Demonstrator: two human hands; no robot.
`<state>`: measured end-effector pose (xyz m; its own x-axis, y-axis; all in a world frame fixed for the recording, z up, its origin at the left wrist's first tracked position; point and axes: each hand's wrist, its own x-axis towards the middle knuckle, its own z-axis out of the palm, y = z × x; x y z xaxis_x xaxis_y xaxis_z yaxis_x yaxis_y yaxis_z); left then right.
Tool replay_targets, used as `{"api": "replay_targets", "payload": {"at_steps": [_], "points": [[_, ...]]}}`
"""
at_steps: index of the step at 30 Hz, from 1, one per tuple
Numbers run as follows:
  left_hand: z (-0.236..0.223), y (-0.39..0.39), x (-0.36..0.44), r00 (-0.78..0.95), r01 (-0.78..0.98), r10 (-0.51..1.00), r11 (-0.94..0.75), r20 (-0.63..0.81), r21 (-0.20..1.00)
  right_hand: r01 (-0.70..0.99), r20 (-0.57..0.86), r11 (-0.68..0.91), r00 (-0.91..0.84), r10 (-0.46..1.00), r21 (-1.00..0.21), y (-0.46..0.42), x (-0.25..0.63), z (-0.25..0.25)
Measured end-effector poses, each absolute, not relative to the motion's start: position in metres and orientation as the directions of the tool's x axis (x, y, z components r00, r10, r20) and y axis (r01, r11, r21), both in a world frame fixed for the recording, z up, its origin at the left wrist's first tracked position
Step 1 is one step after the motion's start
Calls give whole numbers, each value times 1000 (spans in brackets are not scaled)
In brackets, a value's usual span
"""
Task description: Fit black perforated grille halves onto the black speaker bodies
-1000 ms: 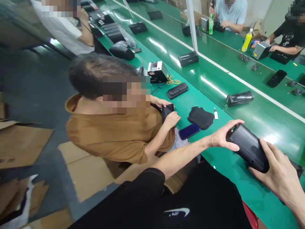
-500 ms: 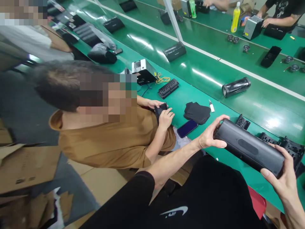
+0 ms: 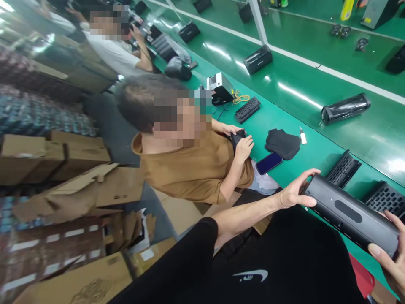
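A long black rounded speaker (image 3: 351,219) with an oval panel on its side is held between both hands, above the near edge of the green bench. My left hand (image 3: 299,192) grips its left end, thumb on the near side and fingers over the far side. Its right end rests in my right hand (image 3: 390,257), which the picture's edge partly cuts off. Just behind the speaker lie black perforated grilles (image 3: 344,169), one of them partly hidden by it.
To my left a seated co-worker in a brown shirt (image 3: 190,173) handles a small black piece. Black cloth sheets (image 3: 281,143), a phone (image 3: 268,163) and a small white bottle (image 3: 303,136) lie on the bench. A wrapped speaker (image 3: 346,109) lies on the green belt. Cardboard boxes (image 3: 85,160) fill the left.
The view has swung left, so the bench and co-worker appear farther right, and more boxes and another person show. Both hands keep their hold on the speaker.
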<state>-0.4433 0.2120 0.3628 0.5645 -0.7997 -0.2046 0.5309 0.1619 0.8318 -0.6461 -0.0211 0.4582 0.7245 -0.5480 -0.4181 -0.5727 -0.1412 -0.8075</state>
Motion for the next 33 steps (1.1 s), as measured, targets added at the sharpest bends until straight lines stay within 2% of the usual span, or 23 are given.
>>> {"api": "replay_targets", "payload": {"at_steps": [4,9,14,16,18,20,23,26,30,33], "points": [[360,211,-448,599,524,-760,133,-253,841,-582,-445,-74,691,-569,-810,-24,-652,434],[351,215,-447,535,540,-746,-59,-397,839,-622,-589,140,610,-530,-770,-30,-663,405],[344,218,-456,580,500,-712,-72,-396,863,-564,-607,276,562,-562,-778,-9,-665,403],[341,215,-460,602,517,-634,-152,-485,842,-558,-677,399,494,-545,-728,-4,-660,402],[340,213,-460,572,573,-565,-242,-594,783,-576,-775,523,404,-486,-628,-5,-653,399],[339,212,-457,485,636,-584,-275,-651,721,-604,-842,589,338,-422,-537,-11,-647,396],[341,216,-451,389,693,-691,-217,-609,688,-621,-864,604,308,-399,-500,-19,-642,394],[344,220,-451,431,684,-683,-179,-590,707,-615,-863,612,287,-415,-498,-16,-642,392],[344,220,-457,463,634,-640,-244,-613,733,-572,-806,584,278,-522,-575,-4,-642,384],[339,218,-458,463,587,-581,-365,-669,723,-548,-777,571,275,-566,-611,-1,-639,374]]}}
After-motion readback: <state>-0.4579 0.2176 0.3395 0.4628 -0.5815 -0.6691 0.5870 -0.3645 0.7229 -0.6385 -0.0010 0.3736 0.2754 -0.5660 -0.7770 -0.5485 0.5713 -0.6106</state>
